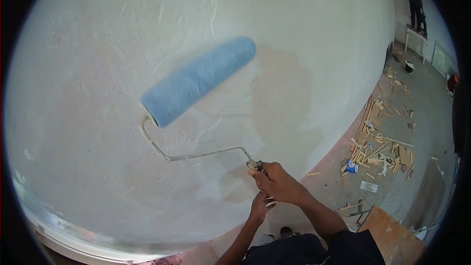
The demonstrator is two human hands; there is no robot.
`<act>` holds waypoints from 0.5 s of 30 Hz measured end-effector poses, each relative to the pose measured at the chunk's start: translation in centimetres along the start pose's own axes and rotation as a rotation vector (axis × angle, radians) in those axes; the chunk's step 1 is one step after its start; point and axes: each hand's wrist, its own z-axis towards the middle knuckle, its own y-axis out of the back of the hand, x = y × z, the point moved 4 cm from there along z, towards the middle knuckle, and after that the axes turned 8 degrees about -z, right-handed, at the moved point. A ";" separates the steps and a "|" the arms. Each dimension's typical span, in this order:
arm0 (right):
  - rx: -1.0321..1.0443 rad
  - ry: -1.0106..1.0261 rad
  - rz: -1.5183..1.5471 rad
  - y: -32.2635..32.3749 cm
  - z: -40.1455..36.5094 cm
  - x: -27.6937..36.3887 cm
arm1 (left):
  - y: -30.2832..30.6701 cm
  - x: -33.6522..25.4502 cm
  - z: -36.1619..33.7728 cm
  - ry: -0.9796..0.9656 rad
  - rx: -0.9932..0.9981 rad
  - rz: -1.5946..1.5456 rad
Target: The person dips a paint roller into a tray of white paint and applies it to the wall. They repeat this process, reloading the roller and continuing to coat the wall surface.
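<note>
A paint roller with a fuzzy blue sleeve (201,81) is at the pale wall (113,167), tilted up to the right. From the sleeve's lower left end, its bent metal frame (196,156) runs to my right hand (279,184), which is closed around the handle. The fingers hide most of that handle. Just below it is my left hand (260,208), with its fingers loosely curled and gaps between them. I see nothing held in it. Darker, damp-looking patches (284,88) mark the wall to the right of the sleeve.
Wood scraps (375,154) litter the grey floor (422,113) on the right, with a blue-and-white packet (352,166) among them. A wooden board (392,235) lies at lower right. Farther off are a dark bucket (409,66) and a person (415,5) standing on a white table (417,37).
</note>
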 end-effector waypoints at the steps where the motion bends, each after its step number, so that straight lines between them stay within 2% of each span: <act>1: 0.016 -0.016 0.067 0.1 -0.1 0.3 | -0.1 -0.1 0.1 0.010 -0.007 -0.005; 5: 0.105 -0.098 0.217 -0.3 -2.2 -0.3 | -0.7 -0.6 -0.9 -0.104 -0.002 0.002; 7: 0.148 -0.186 0.288 -2.0 -3.6 -2.5 | -1.2 -1.1 -2.2 -0.053 -0.027 -0.018; 8: 0.161 -0.174 0.284 -2.7 -4.1 -3.1 | -1.3 -1.3 -2.6 -0.029 -0.040 -0.026; 10: 0.184 -0.147 0.275 -3.6 -4.6 -3.8 | 0.2 -0.9 -1.2 -0.303 0.158 0.430; 12: 0.126 -0.089 0.137 -3.2 -4.0 -2.9 | 1.3 0.2 -0.6 -0.410 0.169 0.538; 13: 0.088 -0.053 0.107 -2.9 -3.4 -2.3 | 0.3 -0.5 -0.9 -0.382 0.083 0.419; 15: 0.034 0.001 0.056 -1.9 -2.0 -1.2 | -0.2 -1.2 -1.0 -0.391 0.097 0.491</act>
